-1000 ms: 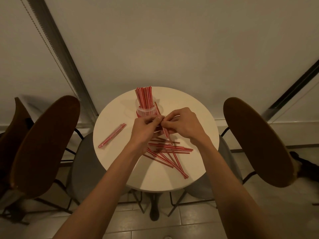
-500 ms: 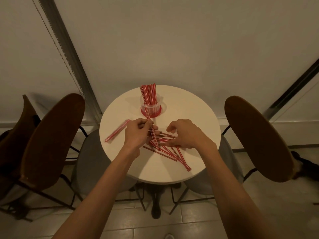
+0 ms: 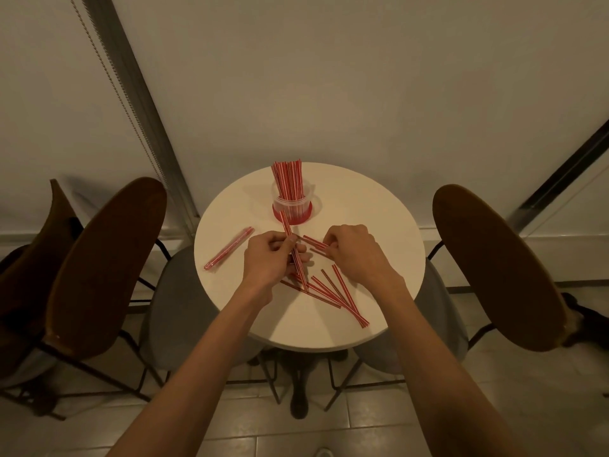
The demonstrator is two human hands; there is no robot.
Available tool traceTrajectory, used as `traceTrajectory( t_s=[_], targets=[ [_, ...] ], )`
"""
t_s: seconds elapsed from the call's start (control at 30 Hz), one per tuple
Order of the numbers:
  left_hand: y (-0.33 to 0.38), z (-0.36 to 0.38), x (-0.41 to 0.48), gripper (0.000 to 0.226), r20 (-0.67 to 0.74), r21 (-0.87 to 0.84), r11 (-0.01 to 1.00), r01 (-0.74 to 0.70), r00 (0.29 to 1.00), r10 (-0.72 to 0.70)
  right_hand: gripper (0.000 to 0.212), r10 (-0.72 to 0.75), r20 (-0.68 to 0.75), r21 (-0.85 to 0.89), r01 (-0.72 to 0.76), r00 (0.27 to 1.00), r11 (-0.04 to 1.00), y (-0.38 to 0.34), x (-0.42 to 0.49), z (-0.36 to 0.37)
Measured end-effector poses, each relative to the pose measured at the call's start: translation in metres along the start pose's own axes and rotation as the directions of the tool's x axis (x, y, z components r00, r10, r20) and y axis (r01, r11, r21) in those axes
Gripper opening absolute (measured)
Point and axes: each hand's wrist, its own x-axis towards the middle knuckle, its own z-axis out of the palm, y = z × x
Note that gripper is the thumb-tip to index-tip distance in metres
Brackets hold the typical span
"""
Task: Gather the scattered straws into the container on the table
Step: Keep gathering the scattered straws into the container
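A clear plastic container (image 3: 292, 209) with a red base stands at the far side of the round white table (image 3: 379, 232), with several red-and-white straws upright in it. My left hand (image 3: 268, 258) is closed around a small bundle of straws (image 3: 298, 262) that runs from near the container down toward me. My right hand (image 3: 354, 250) rests fingers-down on loose straws (image 3: 314, 242) just right of the left hand, pinching at them. Several more loose straws (image 3: 339, 291) lie fanned out on the table below both hands.
A wrapped pack of straws (image 3: 229, 249) lies on the table's left part. Dark wooden chairs stand to the left (image 3: 105, 265) and right (image 3: 494, 265), grey stools sit tucked under the table, and a wall is right behind it.
Both hands dropped from beside the container to the loose pile. My left hand kept its straw bundle and my right hand moved up to straws nearer the container.
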Motion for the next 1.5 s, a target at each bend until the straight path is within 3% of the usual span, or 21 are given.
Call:
traceTrajectory(
  t_s=[0.33, 0.6, 0.83, 1.07, 1.3, 1.5],
  targets=[
    [-0.003, 0.019, 0.006, 0.016, 0.012, -0.056, 0.998, 0.020, 1.000, -0.019, 0.014, 0.118, -0.175, 0.410, -0.037, 0.977, 0.911, -0.008, 0.004, -0.023],
    [0.001, 0.033, 0.006, 0.015, 0.020, -0.133, 0.989, 0.057, 0.998, -0.055, 0.010, 0.204, -0.036, 0.625, -0.137, 0.978, 0.768, -0.013, -0.003, -0.020],
    [0.001, 0.031, 0.005, 0.020, 0.079, -0.216, 0.974, 0.065, 0.996, -0.049, 0.015, 0.209, -0.045, 0.674, -0.125, 0.977, 0.728, -0.015, -0.008, -0.021],
    [0.003, 0.027, 0.005, 0.022, 0.098, -0.251, 0.965, 0.072, 0.994, -0.048, 0.008, 0.149, -0.087, 0.609, -0.066, 0.985, 0.790, -0.018, -0.008, -0.027],
    [0.005, 0.019, 0.011, 0.020, 0.058, -0.083, 0.990, -0.112, 0.992, 0.117, 0.004, 0.065, -0.050, 0.577, -0.024, 0.997, 0.816, -0.026, -0.008, -0.039],
    [0.019, 0.018, 0.019, 0.019, -0.010, 0.196, 0.893, -0.404, 0.910, 0.414, 0.012, -0.016, -0.295, 0.493, 0.166, 0.955, 0.854, -0.045, -0.004, -0.049]
  ],
)
